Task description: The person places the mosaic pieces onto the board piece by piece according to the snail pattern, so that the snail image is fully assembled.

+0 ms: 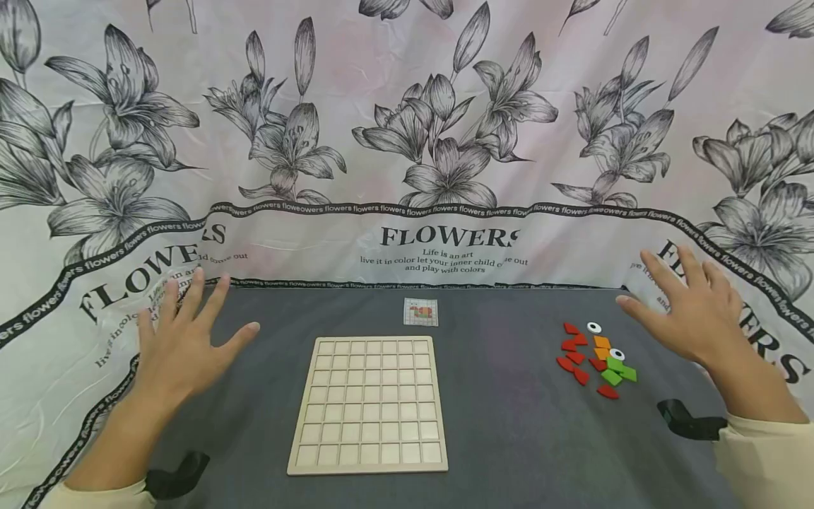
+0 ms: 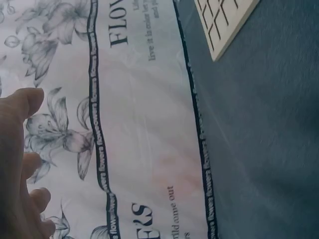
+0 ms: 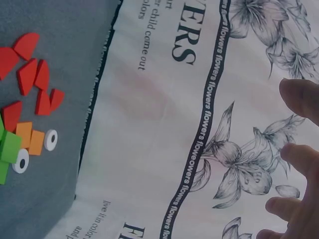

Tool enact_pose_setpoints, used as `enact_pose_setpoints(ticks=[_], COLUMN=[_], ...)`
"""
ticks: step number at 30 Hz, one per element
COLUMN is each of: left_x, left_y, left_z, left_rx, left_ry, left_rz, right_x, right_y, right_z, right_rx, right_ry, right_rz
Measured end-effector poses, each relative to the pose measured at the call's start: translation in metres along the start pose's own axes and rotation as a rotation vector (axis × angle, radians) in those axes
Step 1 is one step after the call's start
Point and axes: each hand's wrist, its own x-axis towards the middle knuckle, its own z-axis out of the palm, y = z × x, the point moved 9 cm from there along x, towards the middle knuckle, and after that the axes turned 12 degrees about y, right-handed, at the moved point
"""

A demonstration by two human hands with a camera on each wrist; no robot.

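My left hand (image 1: pixel 184 346) is raised at the left with fingers spread, holding nothing. At the right my right hand (image 1: pixel 699 311) is likewise raised and spread, with nothing in it. Between them lies a pale wooden grid board (image 1: pixel 374 404) with square cells. Nearest the right hand is a loose group of small flat pieces: red wedges (image 1: pixel 581 376), orange squares (image 1: pixel 601 342), green pieces (image 1: pixel 613 377) and two white round eye pieces (image 1: pixel 594 328). In the right wrist view, the red wedges (image 3: pixel 27 77) lie at the left, away from the fingers (image 3: pixel 301 159).
Behind the board lies a small card (image 1: pixel 420 312) with a coloured picture on a grid. The grey table (image 1: pixel 496 410) meets a white floral cloth (image 1: pixel 305 247) that stands along its back and sides. Dark straps or mounts (image 1: pixel 178 477) show at both wrists.
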Motion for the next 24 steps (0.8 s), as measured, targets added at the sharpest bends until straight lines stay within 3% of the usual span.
enact_pose_setpoints(ticks=[9,16,24], left_x=[-0.021,-0.038,-0.056], left_y=[0.014,0.023,0.033], left_z=[0.020,0.040,0.062], left_rx=[-0.035,-0.076,-0.118], left_ry=[0.028,0.043,0.024], left_rz=[0.040,0.052,0.069], right_x=[-0.020,-0.032,-0.050], right_y=[0.003,0.005,0.007], right_z=[0.006,0.017,0.034], right_rx=[0.018,0.057,0.096], right_ry=[0.036,0.082,0.102], right_rz=[0.017,-0.016,-0.022])
